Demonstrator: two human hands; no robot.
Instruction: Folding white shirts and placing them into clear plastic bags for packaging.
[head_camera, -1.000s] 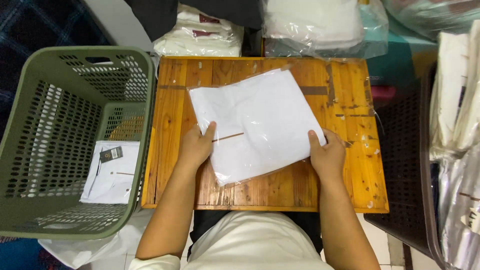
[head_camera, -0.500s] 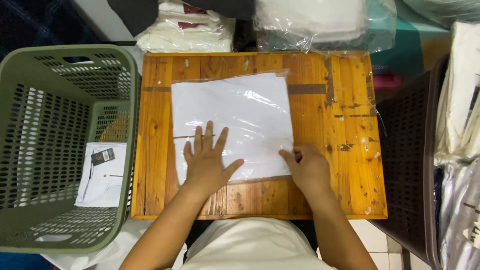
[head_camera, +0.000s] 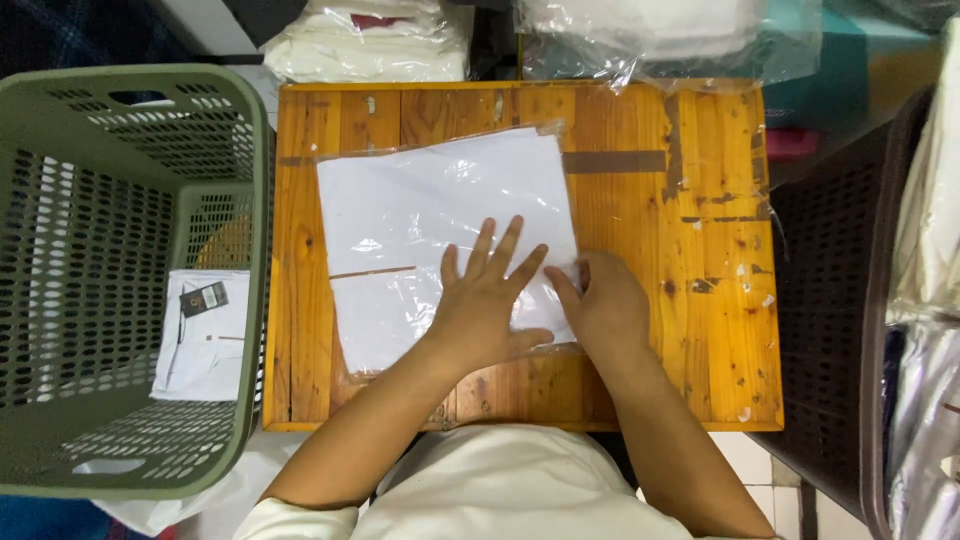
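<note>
**Two hands press a white packet flat**

A white packet (head_camera: 440, 235) in clear plastic lies in the middle of the wooden counter (head_camera: 700, 300). The left hand (head_camera: 487, 300) lies flat on it, fingers spread, grip apart. The right hand (head_camera: 603, 310) touches the packet's edge at 3 o'clock; its fingers are curled, and I cannot tell its grip. At 9 o'clock stands a green basket (head_camera: 90, 440) with a small white packet (head_camera: 200, 335) inside.

White short-sleeve tee, arms bare below sleeves, no rings/watch on grips.
</note>
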